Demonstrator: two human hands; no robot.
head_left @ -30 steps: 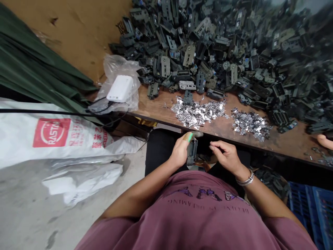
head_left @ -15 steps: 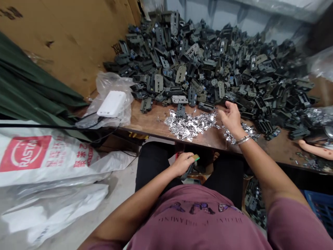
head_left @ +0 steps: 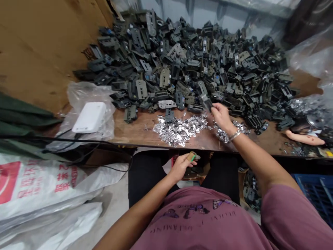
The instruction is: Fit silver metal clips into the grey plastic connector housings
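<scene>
My left hand is low in front of my lap, below the table edge. Its fingers are closed on a small tan piece with a green edge; what kind of thing it is I cannot tell, and a greyish bit shows beside it. Over the front of the pile, my right hand grips a dark slotted plastic part by its near end, the part blurred by motion. Several similar dark parts make up the large heap behind it. Small shiny metal clips are spread just left of my right hand.
A white box-shaped device with cables lies on plastic wrap at the left. More metal clips lie under my right wrist. At the right are a doll-like arm and, lower down, a blue crate. White printed sacks stand lower left.
My right hand, earlier bare with fingers apart by the heap's edge, now has a dark plastic part in it. The dark part formerly seen under my left hand no longer shows there.
</scene>
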